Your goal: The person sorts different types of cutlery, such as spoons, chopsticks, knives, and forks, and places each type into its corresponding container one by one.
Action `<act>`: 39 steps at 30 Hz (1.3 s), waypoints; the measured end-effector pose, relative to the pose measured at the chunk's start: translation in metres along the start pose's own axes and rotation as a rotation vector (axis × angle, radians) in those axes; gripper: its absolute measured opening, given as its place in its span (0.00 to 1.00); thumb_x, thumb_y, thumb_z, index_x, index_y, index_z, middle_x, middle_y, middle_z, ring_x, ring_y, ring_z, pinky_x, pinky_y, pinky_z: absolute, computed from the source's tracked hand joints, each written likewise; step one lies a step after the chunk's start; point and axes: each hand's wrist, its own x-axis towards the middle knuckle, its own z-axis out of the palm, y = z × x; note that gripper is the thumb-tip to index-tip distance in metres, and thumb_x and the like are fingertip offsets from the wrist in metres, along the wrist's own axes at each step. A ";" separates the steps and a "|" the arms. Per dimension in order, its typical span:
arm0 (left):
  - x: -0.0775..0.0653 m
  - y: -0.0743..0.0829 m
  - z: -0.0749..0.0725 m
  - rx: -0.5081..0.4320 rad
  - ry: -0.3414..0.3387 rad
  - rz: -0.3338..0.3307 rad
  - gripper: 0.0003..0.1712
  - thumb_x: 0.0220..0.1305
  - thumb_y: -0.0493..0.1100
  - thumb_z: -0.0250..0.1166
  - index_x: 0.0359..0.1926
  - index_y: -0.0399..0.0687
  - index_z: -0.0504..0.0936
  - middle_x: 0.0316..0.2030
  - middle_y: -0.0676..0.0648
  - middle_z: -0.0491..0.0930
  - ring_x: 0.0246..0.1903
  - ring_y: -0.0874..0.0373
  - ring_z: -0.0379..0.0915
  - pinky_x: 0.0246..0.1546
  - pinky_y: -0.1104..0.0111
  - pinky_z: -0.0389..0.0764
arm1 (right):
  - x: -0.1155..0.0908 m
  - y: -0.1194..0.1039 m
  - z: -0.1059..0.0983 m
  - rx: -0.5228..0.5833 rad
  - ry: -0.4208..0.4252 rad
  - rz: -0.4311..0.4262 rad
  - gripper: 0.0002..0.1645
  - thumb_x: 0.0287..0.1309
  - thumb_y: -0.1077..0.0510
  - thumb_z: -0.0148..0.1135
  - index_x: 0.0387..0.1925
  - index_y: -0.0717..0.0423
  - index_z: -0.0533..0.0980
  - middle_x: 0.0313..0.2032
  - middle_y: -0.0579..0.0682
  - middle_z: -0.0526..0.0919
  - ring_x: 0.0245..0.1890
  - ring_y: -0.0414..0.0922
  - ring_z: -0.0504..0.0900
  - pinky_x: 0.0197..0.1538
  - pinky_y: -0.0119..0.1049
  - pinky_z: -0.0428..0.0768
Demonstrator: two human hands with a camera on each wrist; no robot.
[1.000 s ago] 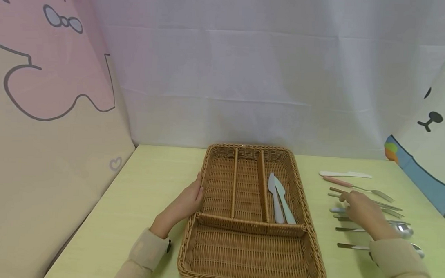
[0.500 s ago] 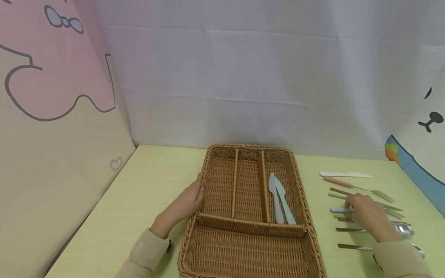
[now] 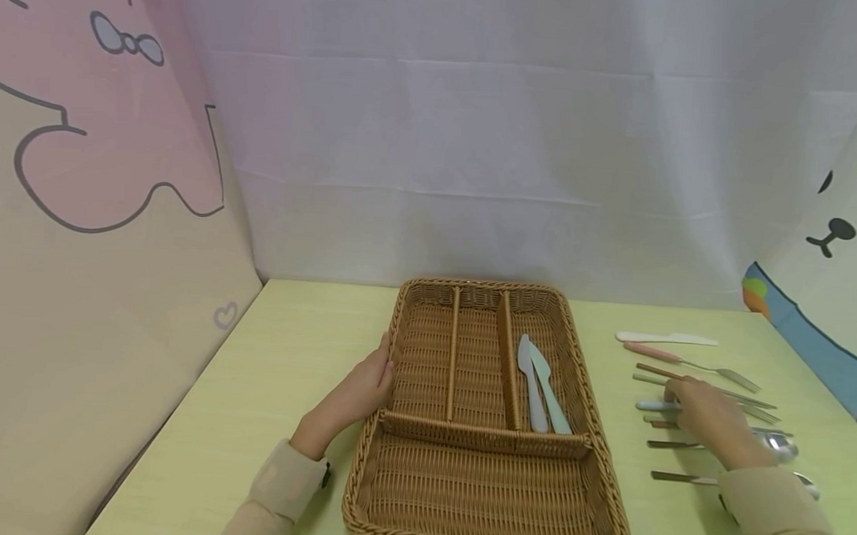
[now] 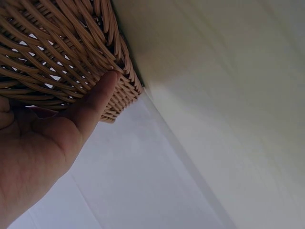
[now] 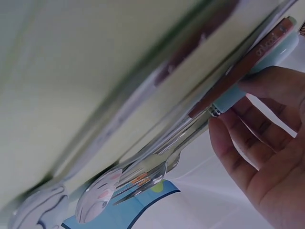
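My left hand holds the left side of a brown divided wicker basket; in the left wrist view a finger lies along its woven outer wall. Two knives, one pale grey-blue and one mint, lie in its right-hand compartment. Over the cutlery at the right, my right hand pinches the light blue handle of a fork. Its tines show beyond the fingers. A brown-handled chopstick lies close by the thumb.
Behind the fork lie a white knife, a pink-handled fork and chopsticks. Nearer are more chopstick ends and two spoons, the closest having a dark handle. A white cloth wall closes off the table's far edge.
My right hand has shifted slightly toward me, from the chopsticks to the blue-handled fork. The left hand and the basket have stayed in place.
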 end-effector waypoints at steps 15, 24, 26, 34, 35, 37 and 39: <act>0.000 0.001 -0.001 0.006 -0.002 -0.008 0.31 0.71 0.37 0.39 0.66 0.24 0.38 0.64 0.25 0.51 0.59 0.41 0.59 0.61 0.48 0.61 | -0.003 0.002 0.001 -0.029 0.038 -0.022 0.10 0.40 0.68 0.65 0.27 0.55 0.75 0.29 0.56 0.79 0.22 0.46 0.72 0.16 0.38 0.70; 0.000 0.001 -0.001 0.008 -0.009 -0.012 0.31 0.71 0.38 0.39 0.66 0.25 0.37 0.64 0.25 0.51 0.62 0.38 0.50 0.61 0.48 0.61 | -0.004 -0.002 -0.001 -0.042 0.079 -0.057 0.12 0.38 0.70 0.64 0.31 0.60 0.76 0.29 0.57 0.78 0.24 0.50 0.75 0.15 0.38 0.71; 0.000 0.001 -0.001 0.006 -0.008 -0.012 0.31 0.71 0.37 0.39 0.66 0.25 0.37 0.64 0.25 0.51 0.62 0.38 0.53 0.61 0.48 0.61 | -0.004 -0.004 -0.002 -0.039 0.081 -0.056 0.13 0.38 0.70 0.63 0.31 0.60 0.75 0.28 0.56 0.77 0.23 0.49 0.74 0.15 0.37 0.71; 0.000 0.002 -0.001 0.006 -0.010 -0.013 0.31 0.71 0.37 0.39 0.66 0.25 0.37 0.64 0.24 0.52 0.60 0.39 0.56 0.60 0.47 0.62 | -0.004 -0.018 -0.011 -0.041 0.073 -0.041 0.16 0.39 0.74 0.58 0.34 0.61 0.76 0.29 0.56 0.76 0.20 0.46 0.70 0.14 0.34 0.68; 0.000 0.002 -0.002 0.006 -0.011 -0.013 0.31 0.71 0.37 0.39 0.66 0.25 0.37 0.64 0.25 0.51 0.61 0.39 0.54 0.60 0.47 0.62 | -0.004 -0.021 -0.012 -0.042 0.073 -0.045 0.16 0.39 0.75 0.57 0.34 0.62 0.76 0.30 0.58 0.76 0.19 0.45 0.68 0.14 0.34 0.68; 0.000 0.003 -0.002 0.007 -0.011 -0.010 0.31 0.71 0.37 0.39 0.66 0.24 0.37 0.64 0.25 0.51 0.62 0.38 0.52 0.60 0.47 0.62 | -0.003 -0.026 -0.014 -0.042 0.087 -0.052 0.17 0.39 0.76 0.56 0.35 0.62 0.76 0.31 0.61 0.78 0.17 0.43 0.65 0.13 0.32 0.66; 0.000 0.003 -0.002 0.011 -0.010 -0.007 0.31 0.71 0.37 0.39 0.66 0.24 0.38 0.64 0.25 0.50 0.62 0.38 0.51 0.60 0.47 0.61 | -0.003 -0.030 -0.016 -0.046 0.112 -0.069 0.18 0.38 0.76 0.56 0.36 0.63 0.77 0.34 0.64 0.78 0.17 0.43 0.64 0.13 0.32 0.65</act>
